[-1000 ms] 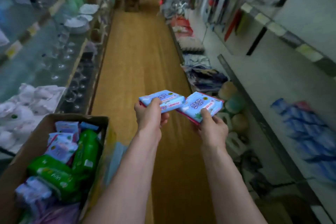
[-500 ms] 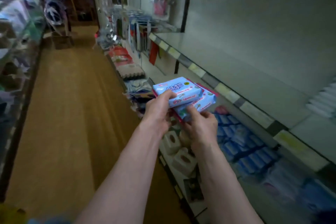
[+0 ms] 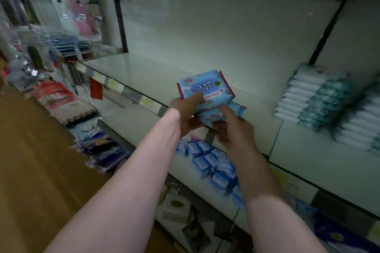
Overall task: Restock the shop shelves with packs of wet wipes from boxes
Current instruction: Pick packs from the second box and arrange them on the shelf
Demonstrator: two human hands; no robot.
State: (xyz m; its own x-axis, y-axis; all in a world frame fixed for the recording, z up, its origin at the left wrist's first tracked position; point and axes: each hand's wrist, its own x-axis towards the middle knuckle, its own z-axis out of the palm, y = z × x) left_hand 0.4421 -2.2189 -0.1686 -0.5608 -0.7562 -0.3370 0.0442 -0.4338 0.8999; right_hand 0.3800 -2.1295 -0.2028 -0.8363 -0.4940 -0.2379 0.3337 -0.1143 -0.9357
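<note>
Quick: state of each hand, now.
Left hand: grips the upper wipes pack.
Right hand: grips the lower wipes pack.

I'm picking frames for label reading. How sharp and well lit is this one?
Head view: dim, brightest on the shelf behind the top wipes pack, whose print is legible; hanging goods at left and white stacked packs smear with motion blur; wide-angle curves straight edges.
</note>
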